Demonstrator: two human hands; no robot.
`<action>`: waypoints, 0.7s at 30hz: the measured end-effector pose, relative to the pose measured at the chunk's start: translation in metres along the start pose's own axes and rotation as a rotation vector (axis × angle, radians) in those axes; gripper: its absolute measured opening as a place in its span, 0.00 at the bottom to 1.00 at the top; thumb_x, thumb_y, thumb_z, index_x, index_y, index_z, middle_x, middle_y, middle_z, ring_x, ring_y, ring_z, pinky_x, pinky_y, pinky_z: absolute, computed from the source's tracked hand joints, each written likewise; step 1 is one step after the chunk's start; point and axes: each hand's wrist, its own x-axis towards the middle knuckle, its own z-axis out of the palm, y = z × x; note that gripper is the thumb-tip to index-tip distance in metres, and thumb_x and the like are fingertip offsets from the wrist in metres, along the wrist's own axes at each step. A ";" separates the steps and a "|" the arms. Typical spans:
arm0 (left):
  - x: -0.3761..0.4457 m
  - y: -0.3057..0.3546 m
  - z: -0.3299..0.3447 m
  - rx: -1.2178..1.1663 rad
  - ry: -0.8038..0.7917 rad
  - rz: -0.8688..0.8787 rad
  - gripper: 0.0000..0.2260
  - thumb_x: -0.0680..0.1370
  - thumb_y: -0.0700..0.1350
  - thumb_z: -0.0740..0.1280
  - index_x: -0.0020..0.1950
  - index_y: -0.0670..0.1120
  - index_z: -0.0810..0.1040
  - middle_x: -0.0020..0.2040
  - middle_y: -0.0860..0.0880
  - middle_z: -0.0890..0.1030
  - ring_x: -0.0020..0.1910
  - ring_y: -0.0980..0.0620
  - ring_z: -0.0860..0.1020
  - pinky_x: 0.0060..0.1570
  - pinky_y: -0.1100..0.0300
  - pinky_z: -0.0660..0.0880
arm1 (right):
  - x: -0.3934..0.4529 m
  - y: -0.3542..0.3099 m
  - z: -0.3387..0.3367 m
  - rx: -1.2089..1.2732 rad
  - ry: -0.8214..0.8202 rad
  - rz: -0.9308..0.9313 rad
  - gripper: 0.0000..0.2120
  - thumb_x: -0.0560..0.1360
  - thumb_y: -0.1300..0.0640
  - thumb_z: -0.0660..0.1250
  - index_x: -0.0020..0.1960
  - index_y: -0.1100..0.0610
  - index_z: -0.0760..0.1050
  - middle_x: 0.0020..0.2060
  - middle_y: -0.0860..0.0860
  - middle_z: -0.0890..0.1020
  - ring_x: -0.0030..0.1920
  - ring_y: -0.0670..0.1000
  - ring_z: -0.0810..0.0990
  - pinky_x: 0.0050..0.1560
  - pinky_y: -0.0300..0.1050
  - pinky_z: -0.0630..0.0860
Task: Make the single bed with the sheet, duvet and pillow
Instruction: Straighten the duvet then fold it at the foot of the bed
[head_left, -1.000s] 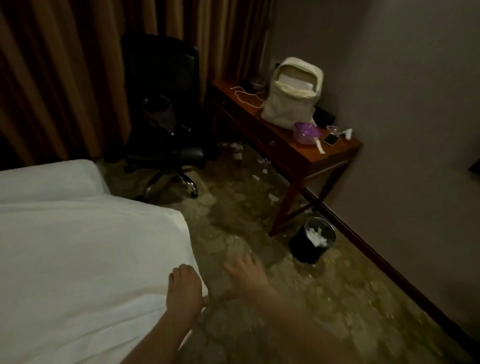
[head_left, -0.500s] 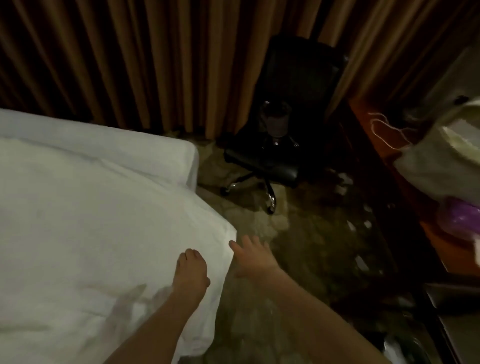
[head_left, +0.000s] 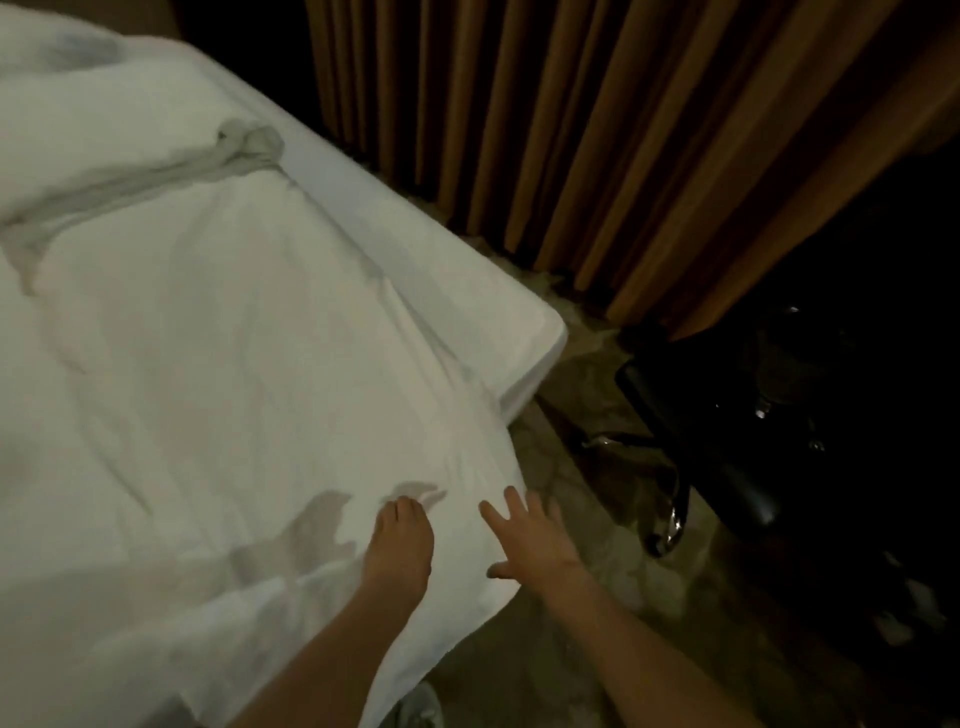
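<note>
Now I'm smoothing the duvet (head_left: 234, 364) at the bed's foot corner, left hand (head_left: 397, 551) flat on it, right hand (head_left: 524, 540) spread wide, holding nothing; next, I reckon, pulling its edge square

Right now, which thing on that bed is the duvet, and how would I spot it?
Start at the white bed beside the brown curtains. The duvet is the thick, rumpled white layer on top, its corner hanging off the near edge by the left hand and right hand. The bare strip beside it is flat; the duvet is puffy and creased.
</note>
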 end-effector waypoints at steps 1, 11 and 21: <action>0.007 0.008 0.006 -0.042 -0.009 -0.020 0.24 0.79 0.41 0.61 0.72 0.37 0.59 0.69 0.40 0.65 0.68 0.45 0.64 0.70 0.56 0.59 | 0.009 0.005 0.000 -0.041 -0.008 -0.036 0.37 0.77 0.46 0.64 0.77 0.49 0.46 0.76 0.56 0.48 0.75 0.62 0.48 0.72 0.62 0.48; 0.032 0.039 0.038 -0.287 -0.170 -0.277 0.35 0.78 0.46 0.65 0.75 0.33 0.50 0.74 0.38 0.57 0.73 0.38 0.56 0.74 0.48 0.51 | 0.075 0.023 0.026 -0.225 -0.131 -0.333 0.39 0.78 0.46 0.62 0.78 0.47 0.39 0.77 0.57 0.42 0.76 0.62 0.43 0.70 0.66 0.42; 0.077 0.088 0.051 -0.495 -0.179 -0.649 0.41 0.78 0.54 0.64 0.76 0.36 0.40 0.77 0.39 0.45 0.76 0.39 0.47 0.75 0.48 0.46 | 0.140 0.080 0.033 -0.382 -0.053 -0.453 0.40 0.79 0.42 0.57 0.76 0.49 0.32 0.76 0.60 0.40 0.75 0.64 0.43 0.69 0.69 0.42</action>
